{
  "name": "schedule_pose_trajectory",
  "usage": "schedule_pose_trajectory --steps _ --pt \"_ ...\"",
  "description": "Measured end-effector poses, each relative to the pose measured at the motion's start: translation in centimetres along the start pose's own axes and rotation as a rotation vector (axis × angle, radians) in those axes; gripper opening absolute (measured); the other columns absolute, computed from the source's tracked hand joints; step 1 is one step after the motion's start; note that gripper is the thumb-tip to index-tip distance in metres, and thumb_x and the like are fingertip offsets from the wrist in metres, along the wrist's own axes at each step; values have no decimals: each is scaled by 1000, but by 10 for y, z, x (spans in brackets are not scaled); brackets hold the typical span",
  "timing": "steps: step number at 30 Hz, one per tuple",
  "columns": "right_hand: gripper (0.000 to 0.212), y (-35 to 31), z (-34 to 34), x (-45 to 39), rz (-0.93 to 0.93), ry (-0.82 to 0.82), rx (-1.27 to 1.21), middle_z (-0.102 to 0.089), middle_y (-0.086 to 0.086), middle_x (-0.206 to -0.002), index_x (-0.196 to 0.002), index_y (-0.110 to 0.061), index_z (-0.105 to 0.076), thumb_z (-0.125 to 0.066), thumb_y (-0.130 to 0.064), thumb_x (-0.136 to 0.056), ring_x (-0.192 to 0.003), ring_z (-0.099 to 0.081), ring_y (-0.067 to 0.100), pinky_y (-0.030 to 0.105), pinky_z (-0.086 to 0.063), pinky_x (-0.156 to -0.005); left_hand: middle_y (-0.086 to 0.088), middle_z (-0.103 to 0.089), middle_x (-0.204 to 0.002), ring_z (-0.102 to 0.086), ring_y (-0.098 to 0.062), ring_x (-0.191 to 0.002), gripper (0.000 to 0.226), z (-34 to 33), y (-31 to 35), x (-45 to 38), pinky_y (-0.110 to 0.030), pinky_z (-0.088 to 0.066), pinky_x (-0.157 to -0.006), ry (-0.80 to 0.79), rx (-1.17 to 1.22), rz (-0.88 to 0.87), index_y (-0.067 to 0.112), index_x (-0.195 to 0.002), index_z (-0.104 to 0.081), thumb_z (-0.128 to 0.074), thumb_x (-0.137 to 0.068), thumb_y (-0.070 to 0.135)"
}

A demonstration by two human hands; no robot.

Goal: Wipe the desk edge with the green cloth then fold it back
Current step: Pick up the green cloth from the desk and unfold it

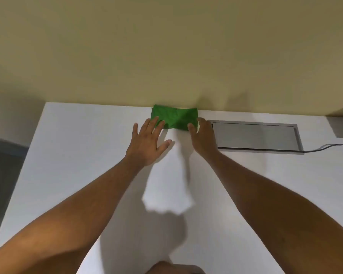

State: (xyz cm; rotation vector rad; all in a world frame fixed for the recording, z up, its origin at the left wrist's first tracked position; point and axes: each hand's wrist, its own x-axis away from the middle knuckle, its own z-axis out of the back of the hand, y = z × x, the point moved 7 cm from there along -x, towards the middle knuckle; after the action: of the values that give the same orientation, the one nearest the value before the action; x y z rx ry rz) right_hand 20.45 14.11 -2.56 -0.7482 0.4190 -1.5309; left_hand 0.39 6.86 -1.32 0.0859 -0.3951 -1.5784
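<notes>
The green cloth [174, 116] lies folded in a flat rectangle on the white desk [83, 155], right against the far edge where the desk meets the wall. My left hand [149, 141] rests flat with fingers spread, its fingertips touching the cloth's near left corner. My right hand [203, 135] sits at the cloth's near right corner, fingers curled on its edge; whether it pinches the fabric I cannot tell.
A grey metal cable hatch [255, 136] is set into the desk just right of my right hand. A grey cable [329, 146] runs off to the right. The desk's left edge [28, 155] drops to a dark floor.
</notes>
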Motion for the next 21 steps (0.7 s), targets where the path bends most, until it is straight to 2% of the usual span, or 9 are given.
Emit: schedule_pose_trajectory --steps 5,9,13,15,18,21 --pt "56 23 -15 -51 -312 -36 -145 -55 23 -145 -147 -1 -48 -61 -31 -102 -129 -58 39 38 -49 -95 -5 -17 -180 -16 -28 -165 81 -28 -1 -32 -58 -16 -131 -144 -14 -11 20 -170 -18 -32 -104 66" --pt "57 33 -25 -72 -404 -29 -167 -58 19 -139 -141 0 -51 -70 -30 -96 -121 -62 37 38 -52 -87 -9 -18 -179 -18 -30 -165 84 -45 -6 -42 -56 -20 -130 -194 -5 8 17 -170 -14 -35 -105 66" --pt "36 37 -36 -80 -511 2 -319 -71 17 -118 -114 0 -66 -79 -20 -87 -94 -66 30 29 -48 -64 -9 -19 -179 -17 -29 -165 86 -57 -11 -43 -57 -20 -130 -221 -16 14 17 -170 -14 -33 -104 69" --pt "22 38 -39 -79 -565 -8 -443 -72 13 -109 -100 -6 -66 -80 -13 -84 -83 -64 22 25 -45 -56 -8 -19 -179 -17 -29 -165 86 -60 -11 -42 -57 -18 -131 -216 -29 13 17 -170 -15 -32 -105 69" --pt "17 33 -43 -72 -606 -58 -604 -71 11 -100 -94 -9 -67 -78 -5 -81 -83 -63 22 25 -50 -62 -8 -25 -177 -21 -30 -164 83 -58 -11 -39 -58 -17 -130 -181 1 41 16 -169 -21 -32 -105 67" --pt "17 19 -43 -59 -548 -100 -728 -70 11 -97 -92 -12 -70 -74 1 -82 -88 -65 25 33 -55 -76 -14 -42 -168 -40 -32 -155 69 -39 -5 -33 -50 -30 -124 -26 193 84 9 -163 -37 -47 -108 50"
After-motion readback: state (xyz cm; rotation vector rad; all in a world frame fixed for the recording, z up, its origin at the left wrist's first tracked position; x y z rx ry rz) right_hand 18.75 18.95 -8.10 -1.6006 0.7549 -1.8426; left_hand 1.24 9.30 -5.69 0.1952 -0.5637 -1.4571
